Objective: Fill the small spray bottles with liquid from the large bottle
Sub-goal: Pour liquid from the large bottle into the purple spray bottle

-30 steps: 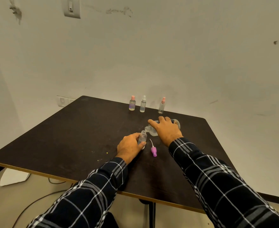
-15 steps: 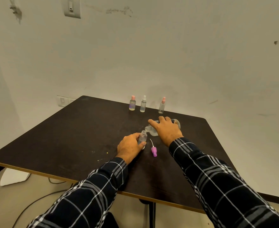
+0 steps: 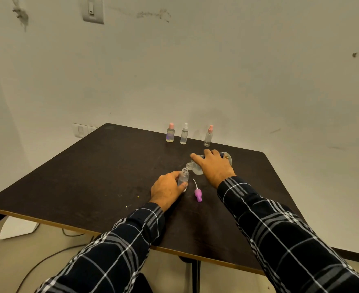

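Observation:
My left hand (image 3: 167, 189) grips a small clear spray bottle (image 3: 183, 177) that stands upright and uncapped on the dark table (image 3: 89, 176). My right hand (image 3: 213, 166) holds the large clear bottle (image 3: 195, 168) tipped on its side, its mouth right above the small bottle's neck. Most of the large bottle is hidden under my hand. A purple spray cap (image 3: 198, 194) with its white tube lies on the table between my hands.
Three small capped spray bottles stand near the far edge: a pink-capped one (image 3: 170, 133), a white-capped one (image 3: 184, 134) and another pink-capped one (image 3: 208, 136). A wall runs close behind the table. Cables and a white sheet (image 3: 17, 228) lie on the floor at left.

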